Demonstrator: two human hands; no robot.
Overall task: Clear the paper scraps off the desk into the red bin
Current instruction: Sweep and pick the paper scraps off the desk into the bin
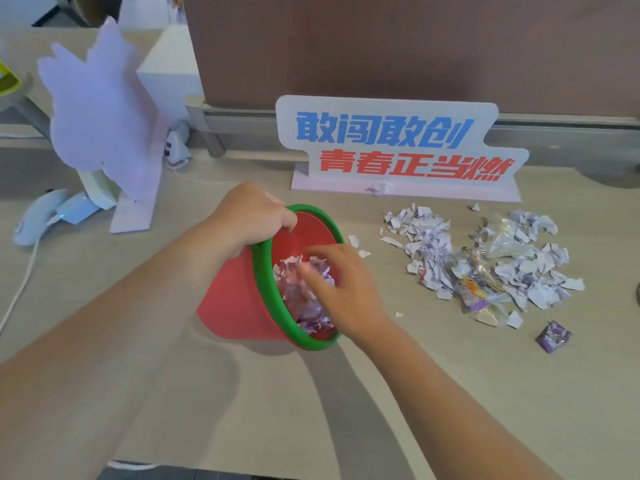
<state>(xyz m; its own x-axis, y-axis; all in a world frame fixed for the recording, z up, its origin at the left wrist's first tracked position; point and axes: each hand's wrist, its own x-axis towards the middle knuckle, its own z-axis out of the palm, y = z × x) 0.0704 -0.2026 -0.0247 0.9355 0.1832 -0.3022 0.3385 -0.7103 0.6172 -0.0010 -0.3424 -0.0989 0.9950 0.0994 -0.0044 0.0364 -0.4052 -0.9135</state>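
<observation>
My left fingers (285, 220) clenched on tilted red bin (235, 299) rim, my right fingers (311, 275) loose over binned scraps (304, 306), paper scraps (433, 251) heaped on table (450, 393)

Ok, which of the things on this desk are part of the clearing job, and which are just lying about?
Job: red bin, gripped at its rim by the left hand; right hand at its mouth; binned scraps; scrap pile on the desk.
Lying about: slogan sign; purple cutout; mouse.

One red bin (235, 306), one lettered sign (398, 147), one purple cutout (100, 109), one scrap pile (433, 254).
</observation>
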